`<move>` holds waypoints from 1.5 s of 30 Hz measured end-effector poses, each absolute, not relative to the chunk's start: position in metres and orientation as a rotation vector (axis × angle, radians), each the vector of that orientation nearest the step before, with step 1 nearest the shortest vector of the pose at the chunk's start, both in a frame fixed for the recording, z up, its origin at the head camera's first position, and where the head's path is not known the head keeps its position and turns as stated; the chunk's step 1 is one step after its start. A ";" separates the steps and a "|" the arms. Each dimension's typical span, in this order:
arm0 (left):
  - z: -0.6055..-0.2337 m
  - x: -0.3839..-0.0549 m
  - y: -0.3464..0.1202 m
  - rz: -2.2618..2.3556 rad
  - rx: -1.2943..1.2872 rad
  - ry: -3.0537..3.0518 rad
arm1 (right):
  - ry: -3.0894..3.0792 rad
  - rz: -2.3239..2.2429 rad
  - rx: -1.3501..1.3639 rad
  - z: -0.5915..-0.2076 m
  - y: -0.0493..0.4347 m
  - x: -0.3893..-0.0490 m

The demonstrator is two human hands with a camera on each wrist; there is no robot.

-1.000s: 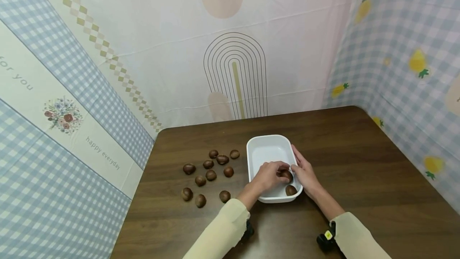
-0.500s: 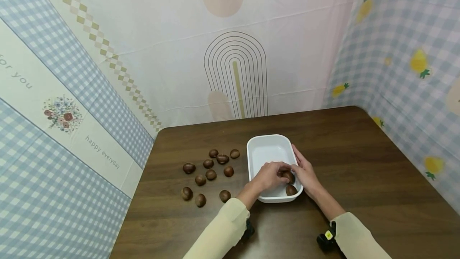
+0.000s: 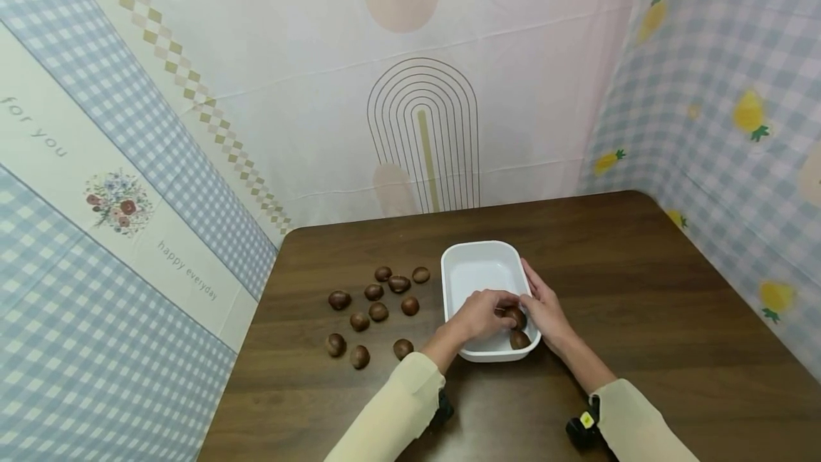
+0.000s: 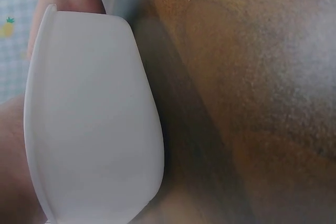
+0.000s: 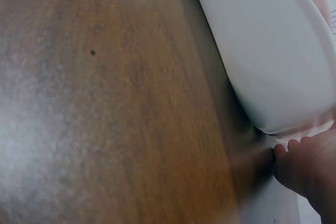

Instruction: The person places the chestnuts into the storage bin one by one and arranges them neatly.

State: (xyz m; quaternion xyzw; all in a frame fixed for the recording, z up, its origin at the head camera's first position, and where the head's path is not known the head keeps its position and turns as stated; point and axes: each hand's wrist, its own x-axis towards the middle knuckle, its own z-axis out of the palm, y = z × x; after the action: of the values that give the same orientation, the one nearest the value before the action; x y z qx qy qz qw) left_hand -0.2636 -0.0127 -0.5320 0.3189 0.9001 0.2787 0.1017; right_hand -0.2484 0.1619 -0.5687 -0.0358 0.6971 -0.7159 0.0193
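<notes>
A white tray [image 3: 481,356] stands on the table, with two chestnuts visible at its near right corner. My left hand [image 3: 479,316] reaches over the tray's left rim, its fingers curled round one chestnut [image 3: 516,317]; a second chestnut [image 3: 520,339] lies just below. My right hand [image 3: 546,311] grips the tray's right side, the thumb at the rim and the fingers along the outside. In the left wrist view the tray's outer wall [image 4: 100,114] hides the left fingers. Fingertips of the right hand [image 5: 310,166] show beside the tray in the right wrist view.
Several loose chestnuts [image 3: 378,311] are scattered on the brown wooden table [image 3: 628,291] left of the tray. Patterned cloth [image 3: 308,127] hangs behind the table and along both sides.
The chestnut at my left fingers has shifted slightly toward the right and nearer the second chestnut. Both hands and the tray stay nearly in place.
</notes>
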 end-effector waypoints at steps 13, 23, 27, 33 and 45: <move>-0.519 -0.261 -0.021 0.829 0.928 2.642 | 2.169 -2.223 -0.111 -0.570 0.163 -0.249; -0.512 -0.262 -0.037 0.960 0.993 2.615 | 2.180 -2.187 -0.088 -0.567 0.162 -0.249; -0.509 -0.262 -0.047 1.074 1.001 2.583 | 2.193 -2.160 -0.080 -0.567 0.163 -0.249; -0.504 -0.260 -0.065 1.286 0.928 2.541 | 2.197 -2.145 -0.065 -0.568 0.163 -0.249; -0.498 -0.265 -0.102 1.576 0.814 2.539 | 2.189 -2.198 -0.064 -0.571 0.161 -0.248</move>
State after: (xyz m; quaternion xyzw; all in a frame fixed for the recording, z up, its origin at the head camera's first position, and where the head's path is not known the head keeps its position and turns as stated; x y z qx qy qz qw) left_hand -0.2649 -0.1024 -0.4979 0.2628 0.8196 0.5086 0.0220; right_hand -0.2484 0.1614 -0.5710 -0.0207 0.7053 -0.7083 0.0195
